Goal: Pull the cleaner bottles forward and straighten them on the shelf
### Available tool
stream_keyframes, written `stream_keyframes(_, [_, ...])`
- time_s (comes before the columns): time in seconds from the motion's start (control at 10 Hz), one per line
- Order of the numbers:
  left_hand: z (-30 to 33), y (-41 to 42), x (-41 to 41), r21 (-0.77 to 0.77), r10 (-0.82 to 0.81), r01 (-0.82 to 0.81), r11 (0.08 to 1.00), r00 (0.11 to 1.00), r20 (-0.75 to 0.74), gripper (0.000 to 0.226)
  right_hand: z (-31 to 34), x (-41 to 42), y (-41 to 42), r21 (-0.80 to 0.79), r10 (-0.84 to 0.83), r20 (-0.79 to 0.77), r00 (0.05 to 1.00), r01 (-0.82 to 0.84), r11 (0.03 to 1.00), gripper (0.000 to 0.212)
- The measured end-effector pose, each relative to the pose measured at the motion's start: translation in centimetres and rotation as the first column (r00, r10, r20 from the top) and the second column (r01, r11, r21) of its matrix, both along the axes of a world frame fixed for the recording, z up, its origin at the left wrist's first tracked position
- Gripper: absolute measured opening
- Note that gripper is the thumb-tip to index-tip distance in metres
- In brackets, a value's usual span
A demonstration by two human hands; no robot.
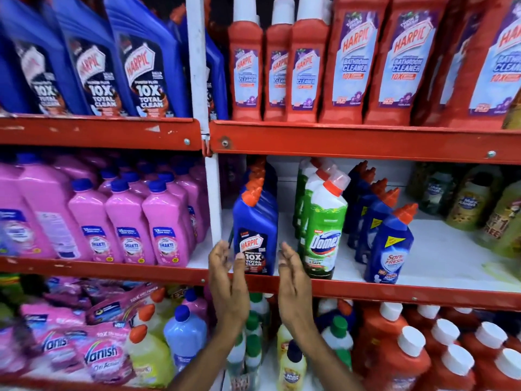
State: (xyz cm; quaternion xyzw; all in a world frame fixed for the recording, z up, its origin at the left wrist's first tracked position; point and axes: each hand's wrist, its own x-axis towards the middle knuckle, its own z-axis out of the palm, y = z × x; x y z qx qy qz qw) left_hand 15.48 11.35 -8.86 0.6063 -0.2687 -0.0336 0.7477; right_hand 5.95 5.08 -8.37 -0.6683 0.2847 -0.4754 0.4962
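Note:
A blue Harpic bottle with an orange cap stands upright at the front edge of the middle shelf, heading a row of the same bottles. My left hand is just left of it, fingers spread, the thumb close to its label. My right hand is just right of it, fingers straight, between it and the green Domex bottle. Neither hand holds anything. To the right, a row of blue Sani Fresh bottles runs back at a slant.
Pink Shakti bottles fill the bay on the left, past a white upright post. Red Harpic bathroom cleaners stand on the shelf above. Yellow-green bottles stand at the far right. Bare white shelf shows behind the Sani Fresh row.

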Motion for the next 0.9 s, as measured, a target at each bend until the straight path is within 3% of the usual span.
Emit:
stream_keyframes(0.1, [0.2, 0.2, 1.0, 0.124, -0.124, 0.129, 0.984, 0.991, -0.041, 0.079, -0.1, 1.9, 0.0, 0.015, 0.015, -0.134, 0.991, -0.013, 1.0, 0.045])
stream_keyframes(0.2, [0.5, -0.1, 2.2, 0.176, -0.216, 0.224, 0.959, 0.974, -0.064, 0.056, 0.1, 2.7, -0.7, 0.041, -0.013, -0.167, 0.986, 0.02, 0.999, 0.049])
stream_keyframes(0.3, [0.6, -0.1, 3.0, 0.251, -0.241, 0.257, 0.933, 0.966, -0.093, 0.059, 0.4, 3.2, -1.0, 0.037, -0.016, -0.157, 0.988, 0.023, 0.999, 0.045])
stream_keyframes(0.7, [0.3, 0.5, 3.3, 0.245, -0.283, 0.3, 0.922, 0.954, -0.101, 0.091, -0.3, 3.9, -1.2, 0.042, -0.04, -0.202, 0.978, 0.05, 0.998, 0.05])
stream_keyframes(0.8, [0.9, 1.2, 2.9, 0.218, -0.26, 0.246, 0.944, 0.965, 0.036, 0.085, 0.3, 3.1, -0.6, 0.019, -0.11, -0.118, 0.987, 0.113, 0.993, 0.054])
stream_keyframes(0.9, [2.1, 1.8, 2.6, 0.189, -0.17, 0.111, 0.976, 0.926, 0.336, 0.075, 2.3, 0.8, 0.2, 0.005, -0.346, 0.21, 0.914, 0.353, 0.936, 0.037])
